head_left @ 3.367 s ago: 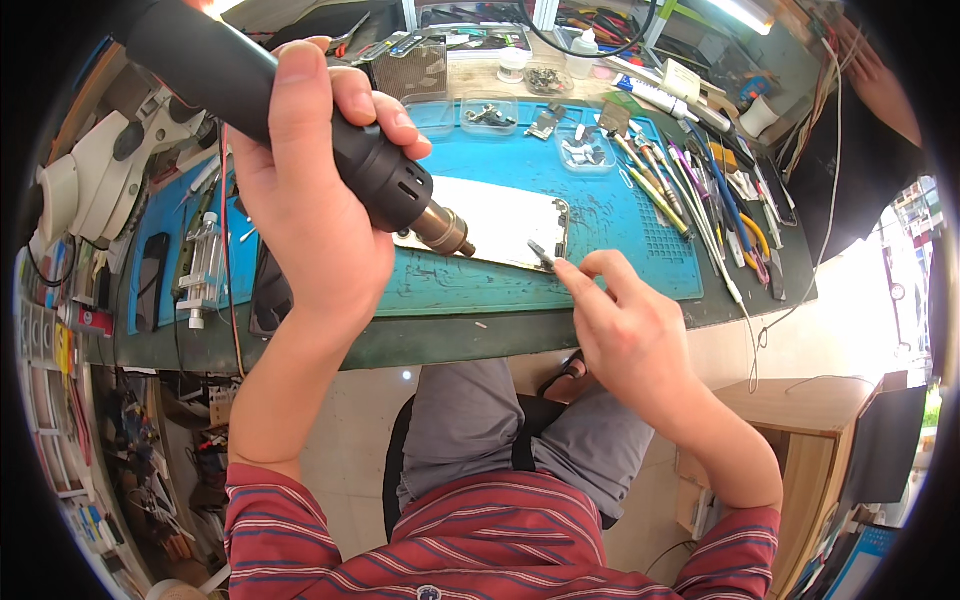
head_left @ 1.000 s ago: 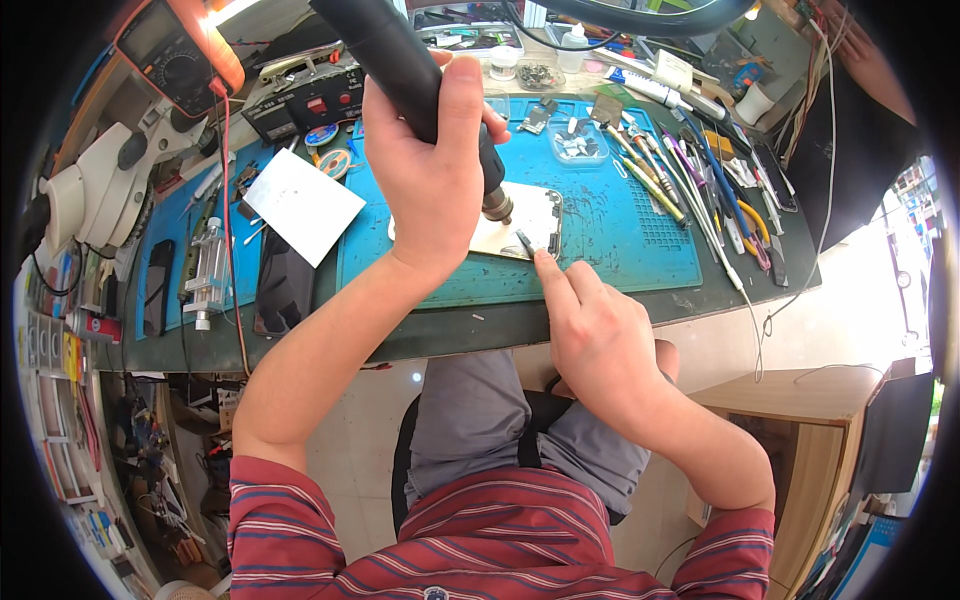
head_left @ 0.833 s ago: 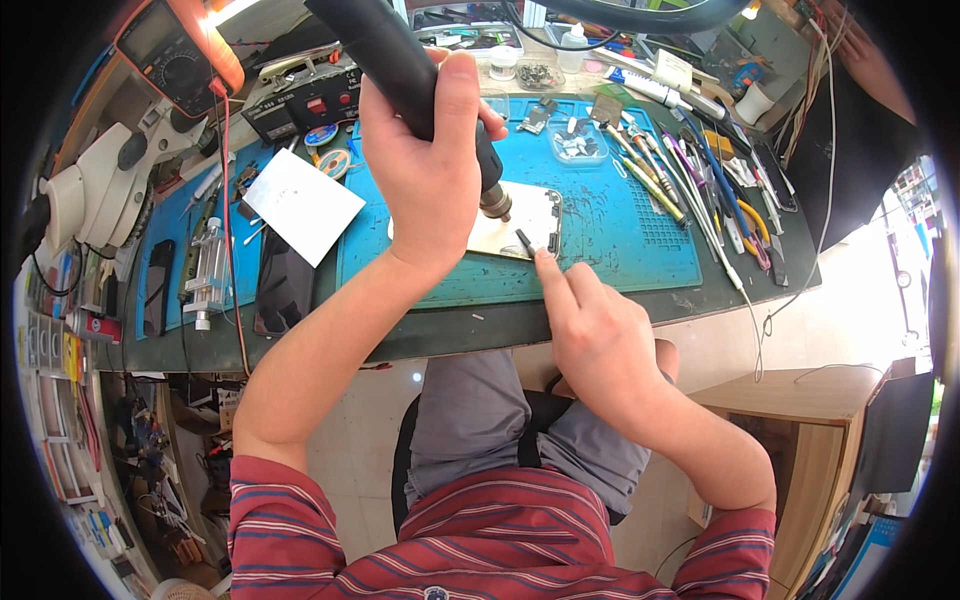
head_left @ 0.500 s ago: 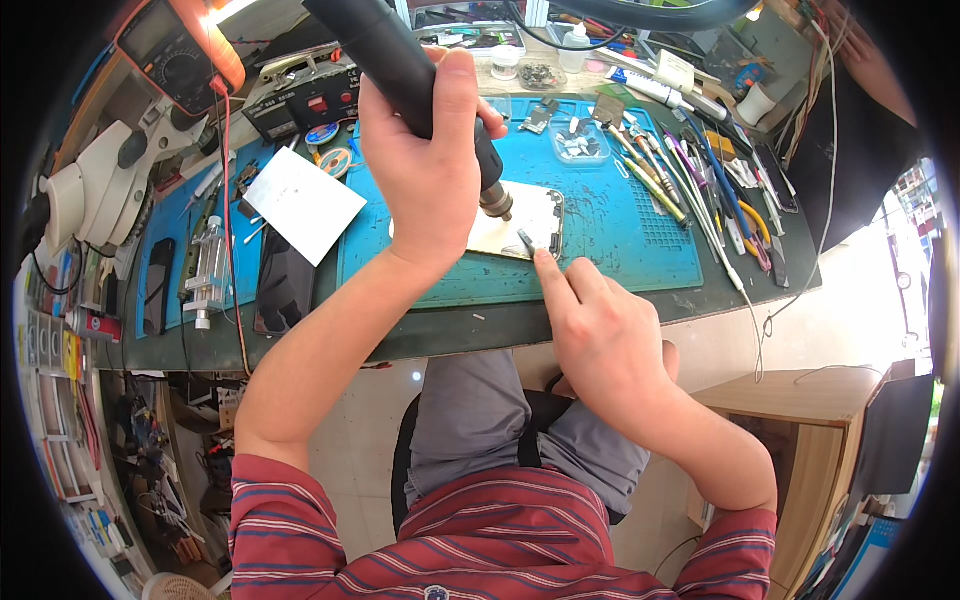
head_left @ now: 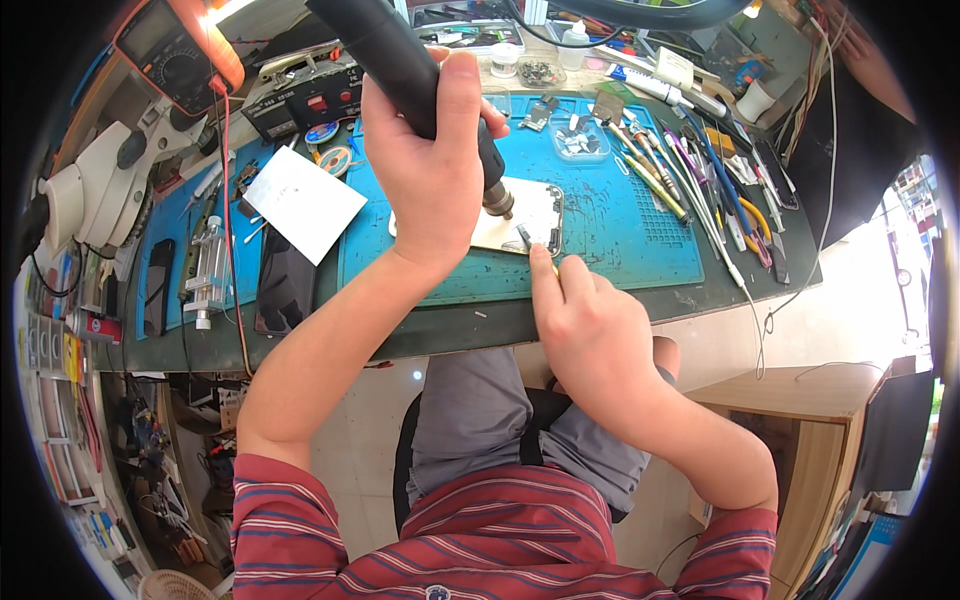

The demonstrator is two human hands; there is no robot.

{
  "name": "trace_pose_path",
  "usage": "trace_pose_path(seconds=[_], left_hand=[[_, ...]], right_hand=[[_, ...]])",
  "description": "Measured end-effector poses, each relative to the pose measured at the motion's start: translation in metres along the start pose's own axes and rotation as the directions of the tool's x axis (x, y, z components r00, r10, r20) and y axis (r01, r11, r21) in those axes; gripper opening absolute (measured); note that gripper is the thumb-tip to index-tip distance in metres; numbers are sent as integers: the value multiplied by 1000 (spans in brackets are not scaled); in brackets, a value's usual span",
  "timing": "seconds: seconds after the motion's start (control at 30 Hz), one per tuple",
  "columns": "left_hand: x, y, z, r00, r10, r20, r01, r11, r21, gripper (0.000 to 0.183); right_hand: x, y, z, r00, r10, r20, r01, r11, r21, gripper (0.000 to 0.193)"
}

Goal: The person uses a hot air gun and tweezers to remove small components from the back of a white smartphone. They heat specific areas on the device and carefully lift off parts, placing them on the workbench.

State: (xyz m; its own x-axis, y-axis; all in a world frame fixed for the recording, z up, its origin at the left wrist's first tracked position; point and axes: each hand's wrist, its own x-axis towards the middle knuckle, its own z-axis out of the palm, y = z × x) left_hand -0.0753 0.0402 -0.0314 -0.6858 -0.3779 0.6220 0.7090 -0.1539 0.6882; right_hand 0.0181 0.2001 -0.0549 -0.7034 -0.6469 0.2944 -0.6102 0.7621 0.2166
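My left hand (head_left: 432,170) grips a black hot-air gun (head_left: 400,70), its metal nozzle pointing down at a white phone (head_left: 530,215) lying flat on the blue work mat (head_left: 620,240). My right hand (head_left: 590,330) rests at the mat's near edge and pinches thin tweezers (head_left: 524,238), whose tips touch the phone just beside the nozzle. Part of the phone is hidden behind my left hand.
A row of hand tools (head_left: 690,180) lies at the mat's right. A white paper sheet (head_left: 303,203), a dark phone (head_left: 283,290), a microscope (head_left: 100,190) and an orange multimeter (head_left: 180,50) sit at the left. A small parts tray (head_left: 580,140) stands behind the phone.
Since 3.4 s ago the head view shifted and my left hand brought the hot-air gun more upright over the phone. Over the last second both hands have barely moved.
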Motion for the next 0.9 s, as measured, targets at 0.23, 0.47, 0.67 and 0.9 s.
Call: trace_pose_path(seconds=[0.23, 0.47, 0.67, 0.9], left_hand=[[0, 0, 1, 1000, -3, -11, 3, 1000, -19, 22], [0, 1, 0, 1000, -4, -18, 4, 1000, -15, 21], [9, 10, -8, 999, 20, -38, -21, 999, -28, 21], [16, 43, -21, 991, 15, -130, -29, 994, -106, 24]], right_hand=[[0, 3, -1, 999, 43, 28, -47, 990, 136, 49], [1, 6, 0, 993, 119, 17, -120, 961, 248, 50], [2, 9, 4, 980, 194, -37, -171, 928, 330, 46], [20, 30, 13, 990, 114, -86, -79, 939, 336, 43]])
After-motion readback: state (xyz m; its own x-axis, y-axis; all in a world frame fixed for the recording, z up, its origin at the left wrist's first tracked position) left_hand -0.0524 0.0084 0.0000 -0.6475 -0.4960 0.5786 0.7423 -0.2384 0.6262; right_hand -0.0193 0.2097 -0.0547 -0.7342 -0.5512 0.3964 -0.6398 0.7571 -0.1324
